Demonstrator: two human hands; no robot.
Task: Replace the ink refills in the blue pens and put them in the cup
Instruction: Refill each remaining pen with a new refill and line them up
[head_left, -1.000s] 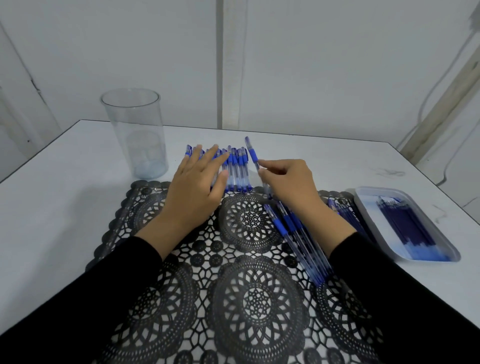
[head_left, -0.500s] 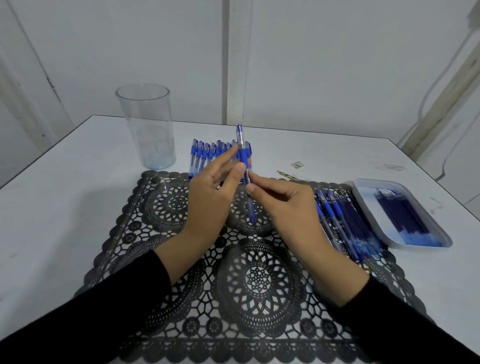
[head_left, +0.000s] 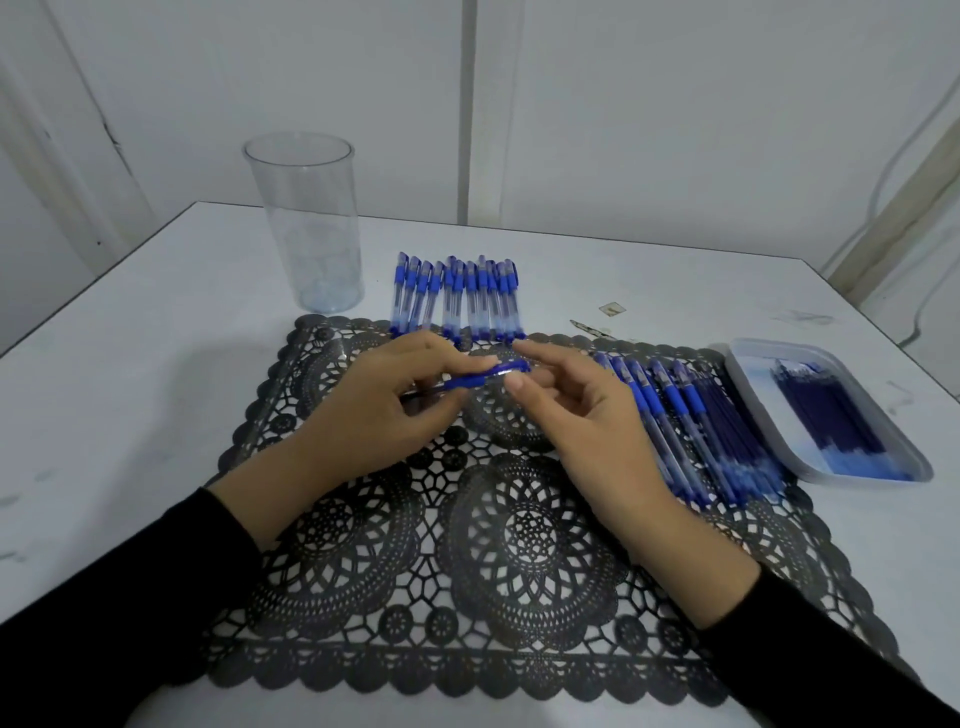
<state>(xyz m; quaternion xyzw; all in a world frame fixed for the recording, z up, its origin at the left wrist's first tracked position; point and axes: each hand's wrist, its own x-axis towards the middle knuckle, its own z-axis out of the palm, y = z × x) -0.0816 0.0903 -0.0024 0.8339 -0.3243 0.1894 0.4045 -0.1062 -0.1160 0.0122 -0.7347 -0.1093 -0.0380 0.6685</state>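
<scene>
Blue pen (head_left: 475, 378) now lies near-level across both hands above the black lace mat (head_left: 467, 571); 0.5 s ago it stood pointing away. Left hand (head_left: 379, 415) grips its blue grip end, right hand (head_left: 576, 415) pinches the clear end with thumb and forefinger. Pen print too small to read. Cup (head_left: 306, 223) stands upright far left, off the mat. Row of pens (head_left: 457, 299) lies at the mat's far edge, pen pile (head_left: 675, 415) beside the refill tray (head_left: 753, 374) near the right edge of the tabletop (head_left: 130, 389). Bare tabletop left of the mat.

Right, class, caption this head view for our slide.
Left hand grips a pen, right hand at its end, above the mat; cup stands empty.
</scene>
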